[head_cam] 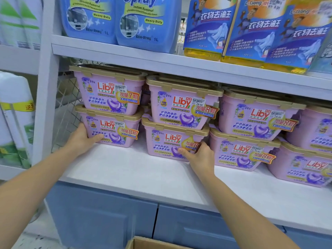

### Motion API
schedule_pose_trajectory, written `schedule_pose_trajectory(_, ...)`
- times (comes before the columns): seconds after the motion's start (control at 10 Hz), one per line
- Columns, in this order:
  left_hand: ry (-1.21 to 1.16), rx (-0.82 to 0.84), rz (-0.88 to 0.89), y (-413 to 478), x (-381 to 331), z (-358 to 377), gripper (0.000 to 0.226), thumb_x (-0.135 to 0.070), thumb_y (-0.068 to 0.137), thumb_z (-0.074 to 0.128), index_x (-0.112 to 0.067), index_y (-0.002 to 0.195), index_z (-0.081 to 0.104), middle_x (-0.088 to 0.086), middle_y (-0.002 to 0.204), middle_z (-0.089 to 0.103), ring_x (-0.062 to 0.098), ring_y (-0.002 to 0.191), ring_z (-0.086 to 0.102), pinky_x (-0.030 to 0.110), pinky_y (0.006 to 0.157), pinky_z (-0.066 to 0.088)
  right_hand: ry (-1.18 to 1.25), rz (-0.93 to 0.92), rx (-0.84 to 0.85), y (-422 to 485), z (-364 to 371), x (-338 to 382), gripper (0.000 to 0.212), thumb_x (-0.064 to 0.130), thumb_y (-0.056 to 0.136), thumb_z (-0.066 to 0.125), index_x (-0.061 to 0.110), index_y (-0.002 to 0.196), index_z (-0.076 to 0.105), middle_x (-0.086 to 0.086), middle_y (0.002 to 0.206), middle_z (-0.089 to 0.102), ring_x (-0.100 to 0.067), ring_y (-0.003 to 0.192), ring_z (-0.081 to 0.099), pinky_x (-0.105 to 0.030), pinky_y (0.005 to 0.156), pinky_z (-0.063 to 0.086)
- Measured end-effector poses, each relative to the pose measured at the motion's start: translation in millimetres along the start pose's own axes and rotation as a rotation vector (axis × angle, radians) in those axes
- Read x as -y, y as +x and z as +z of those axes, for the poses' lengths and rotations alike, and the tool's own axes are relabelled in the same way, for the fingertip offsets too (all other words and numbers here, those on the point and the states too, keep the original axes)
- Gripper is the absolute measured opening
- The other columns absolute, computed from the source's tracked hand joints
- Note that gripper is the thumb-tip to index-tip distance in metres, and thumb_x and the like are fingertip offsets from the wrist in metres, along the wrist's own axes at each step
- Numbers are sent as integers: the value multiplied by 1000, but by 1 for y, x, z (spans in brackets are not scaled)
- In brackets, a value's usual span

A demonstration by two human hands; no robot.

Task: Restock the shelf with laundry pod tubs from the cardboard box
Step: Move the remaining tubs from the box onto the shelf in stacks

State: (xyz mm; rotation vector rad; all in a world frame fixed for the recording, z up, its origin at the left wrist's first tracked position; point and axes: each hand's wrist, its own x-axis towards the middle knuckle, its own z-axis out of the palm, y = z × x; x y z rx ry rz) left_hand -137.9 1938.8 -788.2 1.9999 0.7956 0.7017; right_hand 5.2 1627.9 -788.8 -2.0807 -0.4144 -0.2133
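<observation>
Pink laundry pod tubs with gold lids stand two high in several stacks on the white shelf [136,169]. My left hand [81,139] grips the front left corner of the lower tub of the leftmost stack [115,128]. My right hand [199,156] holds the front right corner of the lower tub of the second stack [167,141], thumb across its label. Another tub [107,90] sits on top of the left one, and one more [181,103] on top of the second. An edge of the cardboard box [143,243] shows at the bottom; its inside is hidden.
Blue spray refill bottles [115,20] and blue-and-yellow pouches [251,33] fill the shelf above. A wire mesh divider [66,112] bounds the left side. More tub stacks [248,133] run to the right. Blue cabinet doors [100,218] sit below. White bottles [16,108] stand in the left bay.
</observation>
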Motion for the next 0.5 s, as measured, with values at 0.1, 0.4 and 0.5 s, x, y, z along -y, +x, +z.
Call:
schedule_pose_trajectory(0.1, -1, 22, -15, 6, 3, 0, 57, -19, 78, 71, -8, 126, 42, 11, 131, 58, 33, 118, 54, 50, 102, 42, -5, 6, -1, 0, 0, 1, 53, 41, 66, 78, 7, 102, 57, -9, 102, 70, -27, 94, 65, -32, 75, 49)
schedule_pose_trajectory(0.4, 89, -33, -40, -12, -8, 13, 49, -11, 83, 64, -3, 127, 43, 16, 130, 56, 39, 120, 50, 45, 98, 40, -22, 44, 118, -1, -3, -2, 51, 40, 72, 74, 11, 106, 49, -7, 106, 67, -29, 98, 62, -41, 84, 52)
schedule_pose_trajectory(0.5, 216, -136, -2, -28, -7, 16, 44, -12, 82, 64, 0, 122, 48, 23, 127, 57, 43, 116, 51, 46, 92, 42, -17, 5, 143, -6, -10, -10, 45, 32, 78, 69, 8, 110, 49, -8, 108, 67, -30, 100, 63, -40, 84, 51)
